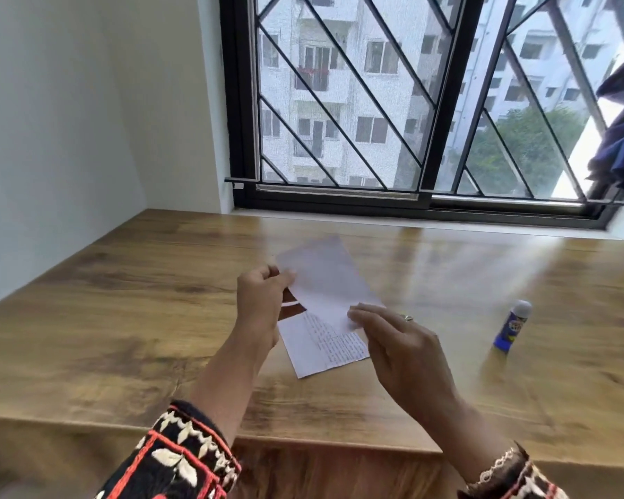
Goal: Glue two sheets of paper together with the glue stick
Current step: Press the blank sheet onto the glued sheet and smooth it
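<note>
Hands (260,300) (393,340) pinch top sheet (328,279) by edges, aligning over written sheet (321,349); glue stick (512,327) parked upright, capped, aside.

White papers, blue glue stick
Beside the brown woodgrain table (123,300)'s white sheets (325,279), a blue, white-capped glue stick (511,327); black, red-and-cream patterned sleeves (181,459).

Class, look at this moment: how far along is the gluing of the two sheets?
Done: nothing clearly; the glue stick stands capped on the table, apart from the paper. In hand: left hand and right hand hold the blank sheet over the written sheet. Left: pressing them together; whether glue is on cannot be told.
</note>
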A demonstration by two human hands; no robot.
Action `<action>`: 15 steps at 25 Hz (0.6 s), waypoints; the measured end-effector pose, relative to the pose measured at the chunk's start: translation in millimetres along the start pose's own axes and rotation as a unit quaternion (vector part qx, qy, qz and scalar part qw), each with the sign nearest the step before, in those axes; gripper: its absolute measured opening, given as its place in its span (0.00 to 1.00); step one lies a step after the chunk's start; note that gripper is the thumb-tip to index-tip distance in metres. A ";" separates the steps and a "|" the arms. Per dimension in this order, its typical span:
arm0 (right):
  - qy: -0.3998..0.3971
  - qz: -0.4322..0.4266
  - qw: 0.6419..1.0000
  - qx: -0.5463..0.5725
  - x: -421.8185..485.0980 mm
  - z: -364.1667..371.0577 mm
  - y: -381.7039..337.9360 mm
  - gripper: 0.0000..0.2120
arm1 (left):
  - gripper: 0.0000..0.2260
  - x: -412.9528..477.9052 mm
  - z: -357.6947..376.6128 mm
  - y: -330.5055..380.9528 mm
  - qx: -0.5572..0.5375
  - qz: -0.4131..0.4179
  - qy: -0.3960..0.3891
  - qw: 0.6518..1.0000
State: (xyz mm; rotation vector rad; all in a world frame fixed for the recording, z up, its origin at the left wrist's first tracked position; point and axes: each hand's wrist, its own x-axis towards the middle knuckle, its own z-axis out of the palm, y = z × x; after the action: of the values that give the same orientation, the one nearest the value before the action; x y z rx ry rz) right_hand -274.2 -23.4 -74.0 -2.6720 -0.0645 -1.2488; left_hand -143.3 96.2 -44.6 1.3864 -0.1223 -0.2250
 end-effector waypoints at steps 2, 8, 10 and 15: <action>0.006 0.102 0.991 0.081 4.7 -1.8 0.4 0.24 | 0.07 2.2 -4.2 -0.3 -0.002 0.004 -0.013 1.000; -0.032 0.409 0.840 0.355 31.3 -9.6 28.5 0.12 | 0.07 3.9 -0.9 -2.7 -0.004 0.000 -0.074 0.997; -0.069 0.452 0.789 0.412 32.1 -7.8 31.9 0.12 | 0.07 9.1 0.0 -3.0 0.002 -0.001 -0.099 0.995; -0.025 0.494 0.754 0.432 24.6 -12.3 43.4 0.12 | 0.08 51.8 3.4 -9.5 0.303 0.126 -0.043 0.944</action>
State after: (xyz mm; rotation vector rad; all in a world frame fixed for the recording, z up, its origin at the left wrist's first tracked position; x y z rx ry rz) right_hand -262.4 -69.3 -54.1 -1.4864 0.5517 -0.5379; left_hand -94.6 79.5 -55.7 1.9545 -0.4702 -0.0287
